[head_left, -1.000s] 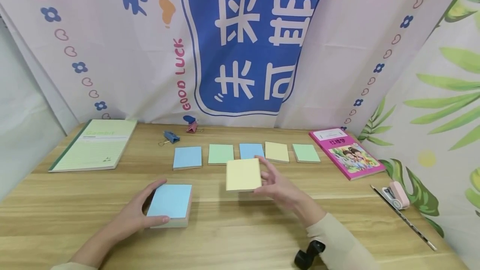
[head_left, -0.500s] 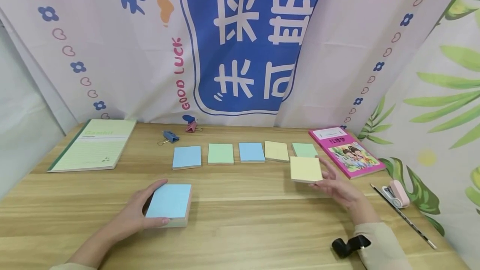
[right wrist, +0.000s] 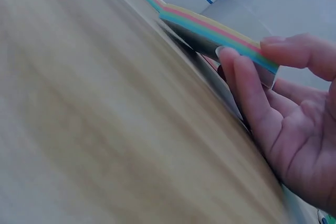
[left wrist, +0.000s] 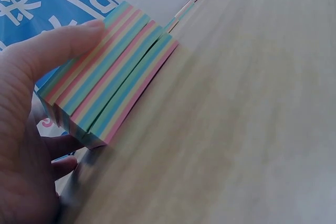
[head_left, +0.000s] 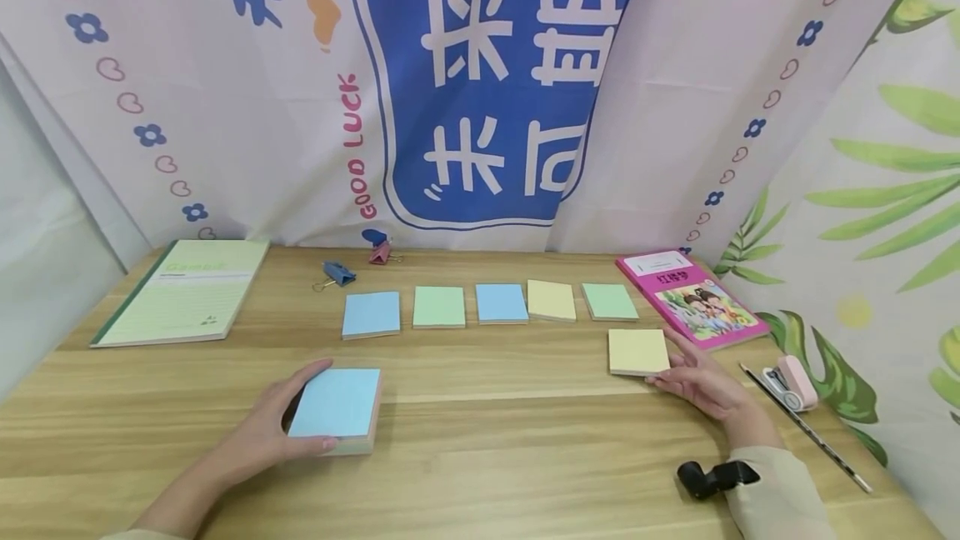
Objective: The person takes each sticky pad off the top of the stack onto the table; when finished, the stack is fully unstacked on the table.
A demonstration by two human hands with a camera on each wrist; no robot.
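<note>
Two hands work on the wooden table (head_left: 480, 448). The right hand (head_left: 701, 386) pinches a thin yellow-topped pad of sticky notes (head_left: 638, 352) between thumb and fingers, its far edge tilted just above the wood, beside the pink picture book (head_left: 690, 298). The left hand (head_left: 262, 432) curls around a thick blue-topped block of striped sticky notes (head_left: 335, 407) resting flat near the front edge.

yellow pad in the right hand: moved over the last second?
Yes. The yellow pad, pinched by the right hand, has travelled rightward: earlier it was in front of the blue and yellow pads mid-row, now it sits near the pink book.
</note>
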